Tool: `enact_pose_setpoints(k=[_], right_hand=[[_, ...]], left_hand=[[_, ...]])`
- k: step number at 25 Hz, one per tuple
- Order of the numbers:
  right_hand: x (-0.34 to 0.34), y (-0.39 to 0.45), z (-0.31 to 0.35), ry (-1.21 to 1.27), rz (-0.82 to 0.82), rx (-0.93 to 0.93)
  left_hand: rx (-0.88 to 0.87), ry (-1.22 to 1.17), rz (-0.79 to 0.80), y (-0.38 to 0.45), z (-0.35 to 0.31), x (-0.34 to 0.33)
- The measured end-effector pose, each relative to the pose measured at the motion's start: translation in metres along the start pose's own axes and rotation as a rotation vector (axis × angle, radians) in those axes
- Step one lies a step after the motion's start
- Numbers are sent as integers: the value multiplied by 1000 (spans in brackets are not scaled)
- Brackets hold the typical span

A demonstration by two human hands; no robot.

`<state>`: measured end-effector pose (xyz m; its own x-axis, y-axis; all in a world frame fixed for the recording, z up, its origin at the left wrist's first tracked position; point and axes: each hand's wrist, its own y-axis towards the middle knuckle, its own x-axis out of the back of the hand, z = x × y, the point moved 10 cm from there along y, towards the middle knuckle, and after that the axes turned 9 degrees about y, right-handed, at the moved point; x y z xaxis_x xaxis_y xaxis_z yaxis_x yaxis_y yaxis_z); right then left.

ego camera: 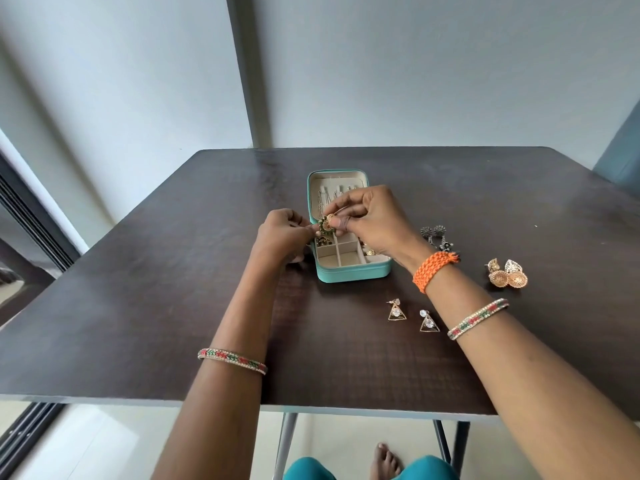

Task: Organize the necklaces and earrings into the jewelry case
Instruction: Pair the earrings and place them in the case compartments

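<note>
A small teal jewelry case (351, 273) lies open in the middle of the dark table (173, 306), its lid laid back with chains hanging inside. Several cream compartments show in its base, and one holds a dark gold piece (323, 241). Just above the case, my left hand (284, 233) and my right hand (370, 220) pinch a gold and green earring (327, 226) between their fingertips. Loose on the table to the right lie two triangle earrings (396, 311) (428, 323), a pair of gold dome earrings (507, 275) and dark silver earrings (436, 235).
The table's near edge runs across the bottom of the view, with its metal legs (287, 445) and my foot (386, 460) below. A wall stands behind the table, and a blue chair back (620, 157) shows at the far right.
</note>
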<state>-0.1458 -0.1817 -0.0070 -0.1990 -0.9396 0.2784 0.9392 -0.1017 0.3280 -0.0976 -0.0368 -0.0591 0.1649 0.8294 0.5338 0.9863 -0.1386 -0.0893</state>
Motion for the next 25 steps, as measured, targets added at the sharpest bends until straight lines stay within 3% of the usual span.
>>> enact_pose_setpoints(k=[11,17,25], right_hand=[[-17,-1,4,-318,50,-5],[-12,-1,8,-315,-2,22],[-22,-8,19,-760,68,123]], left_hand=[[-11,20,1,-2,-3,1],[-22,-1,-6,-4,-4,3],[3,0,-3,-8,-6,2]])
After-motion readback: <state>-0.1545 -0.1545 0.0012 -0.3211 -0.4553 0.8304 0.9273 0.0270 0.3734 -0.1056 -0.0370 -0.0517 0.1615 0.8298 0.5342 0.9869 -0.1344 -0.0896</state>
